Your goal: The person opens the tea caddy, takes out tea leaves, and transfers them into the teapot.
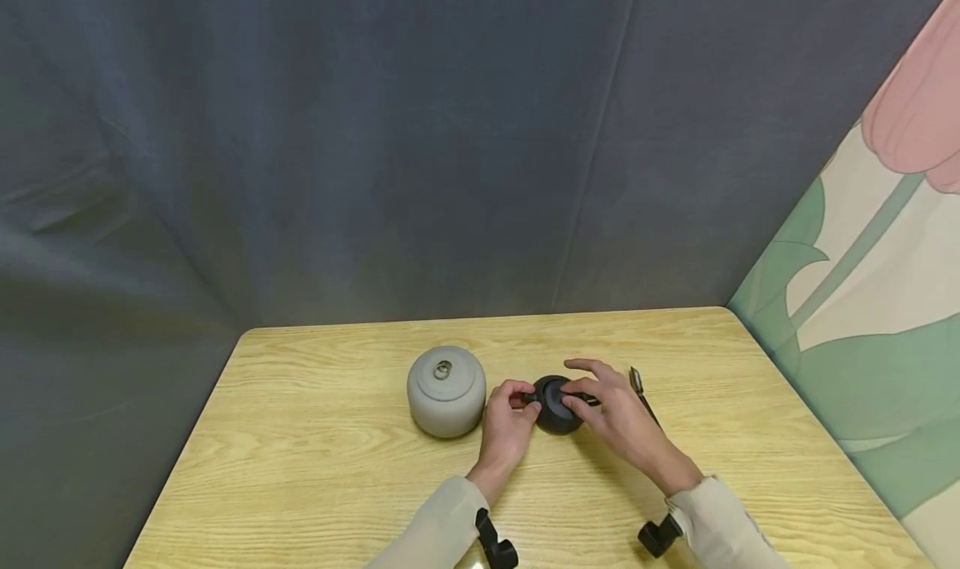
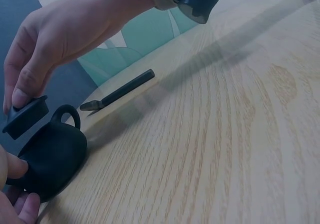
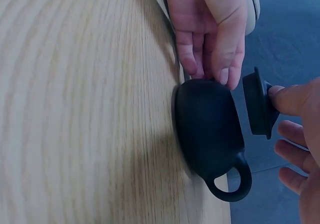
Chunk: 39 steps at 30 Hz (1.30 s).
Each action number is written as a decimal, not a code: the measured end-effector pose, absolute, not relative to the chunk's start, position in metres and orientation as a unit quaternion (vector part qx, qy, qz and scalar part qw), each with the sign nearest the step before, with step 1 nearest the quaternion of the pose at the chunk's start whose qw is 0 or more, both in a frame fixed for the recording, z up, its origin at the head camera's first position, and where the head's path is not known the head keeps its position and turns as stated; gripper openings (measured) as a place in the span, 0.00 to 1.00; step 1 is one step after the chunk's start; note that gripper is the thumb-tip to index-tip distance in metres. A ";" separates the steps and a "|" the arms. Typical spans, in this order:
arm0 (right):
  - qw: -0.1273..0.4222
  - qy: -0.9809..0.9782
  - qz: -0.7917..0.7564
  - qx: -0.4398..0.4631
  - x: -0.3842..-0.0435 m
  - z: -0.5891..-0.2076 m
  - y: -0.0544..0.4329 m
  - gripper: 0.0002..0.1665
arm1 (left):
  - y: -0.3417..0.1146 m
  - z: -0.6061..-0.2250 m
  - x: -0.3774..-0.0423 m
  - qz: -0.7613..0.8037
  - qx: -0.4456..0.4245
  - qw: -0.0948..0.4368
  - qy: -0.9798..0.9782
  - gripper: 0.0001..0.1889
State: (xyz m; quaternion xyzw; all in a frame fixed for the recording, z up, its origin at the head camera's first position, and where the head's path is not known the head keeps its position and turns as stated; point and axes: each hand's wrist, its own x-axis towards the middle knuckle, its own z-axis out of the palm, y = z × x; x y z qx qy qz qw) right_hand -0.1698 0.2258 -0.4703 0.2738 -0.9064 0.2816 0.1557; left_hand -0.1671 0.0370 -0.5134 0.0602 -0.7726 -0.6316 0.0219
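A small black teapot (image 3: 207, 129) stands on the wooden table, its loop handle pointing away from the left hand. My left hand (image 1: 506, 427) pinches the teapot at its spout, which the fingers mostly hide. Above the pot's mouth, my right hand (image 1: 618, 415) holds the black lid (image 3: 256, 104) by its knob between thumb and fingers. In both wrist views a gap shows between lid and pot, and the lid is slightly tilted in the left wrist view.
Left of the teapot stands a round grey lidded jar (image 1: 447, 398) with a ring-like knob. A slim dark-handled tool (image 2: 122, 91) with a flattened tip lies to the right. A dark curtain (image 1: 450, 152) hangs behind the table (image 1: 315, 436).
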 end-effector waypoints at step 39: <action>0.191 -0.898 0.223 0.329 -0.111 -0.484 0.209 0.13 | 0.035 -0.515 -0.167 -0.620 0.048 0.026 -0.783 0.08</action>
